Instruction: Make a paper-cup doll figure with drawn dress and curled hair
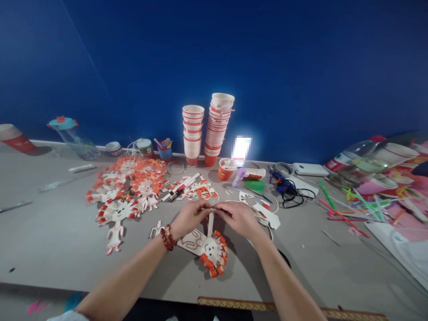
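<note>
In the head view a paper cup doll head [210,250] with a drawn face and curled orange-and-white strips around it hangs low, its face toward me. From it a white paper strip [210,225] runs up to my fingertips. My left hand [192,217], a red bead bracelet at its wrist, pinches the strip's top end. Opposite it, my right hand [239,217] pinches the same end, thumb and fingers closed. A white card with drawn body outlines [190,241] lies partly behind the doll head. Beside my left wrist is a paper body cutout [156,229].
Finished-looking paper dolls [117,211] are heaped at left. Two tall stacks of paper cups [219,129] stand against the blue wall. Paper scraps [200,187], a purple glue stick [238,177] and a blue glue gun [282,182] with a cord lie beyond my hands. Bottles and colored straws [329,196] crowd the right.
</note>
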Tool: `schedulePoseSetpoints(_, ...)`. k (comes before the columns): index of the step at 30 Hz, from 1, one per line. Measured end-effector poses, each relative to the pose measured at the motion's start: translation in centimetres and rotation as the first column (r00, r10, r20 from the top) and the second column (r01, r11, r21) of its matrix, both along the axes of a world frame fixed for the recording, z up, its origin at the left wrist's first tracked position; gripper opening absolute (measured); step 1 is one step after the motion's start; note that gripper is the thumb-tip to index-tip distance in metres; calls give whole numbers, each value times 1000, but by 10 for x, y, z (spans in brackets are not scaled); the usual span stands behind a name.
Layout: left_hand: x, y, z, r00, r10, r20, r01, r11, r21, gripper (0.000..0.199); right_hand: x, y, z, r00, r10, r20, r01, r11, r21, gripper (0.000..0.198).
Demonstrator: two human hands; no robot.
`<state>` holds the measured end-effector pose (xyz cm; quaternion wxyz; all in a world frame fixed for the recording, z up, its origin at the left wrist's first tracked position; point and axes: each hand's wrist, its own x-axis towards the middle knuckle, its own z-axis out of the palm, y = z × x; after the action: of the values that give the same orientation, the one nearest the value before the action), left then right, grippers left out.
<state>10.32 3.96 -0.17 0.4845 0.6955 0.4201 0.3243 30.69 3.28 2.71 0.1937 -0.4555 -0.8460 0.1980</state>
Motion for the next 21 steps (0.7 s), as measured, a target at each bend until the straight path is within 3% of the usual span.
schedulePoseSetpoints(16, 0, -2, 3, 999, 33, -34, -30, 995, 92, 16, -4, 0, -10, 999, 38, -22, -36, 995, 93, 23)
schedulePoseSetpoints(21, -2, 2, 4, 999, -5, -38, 6, 999, 46, 18, -4, 1, -12, 998, 51, -26, -48, 993, 105, 22)
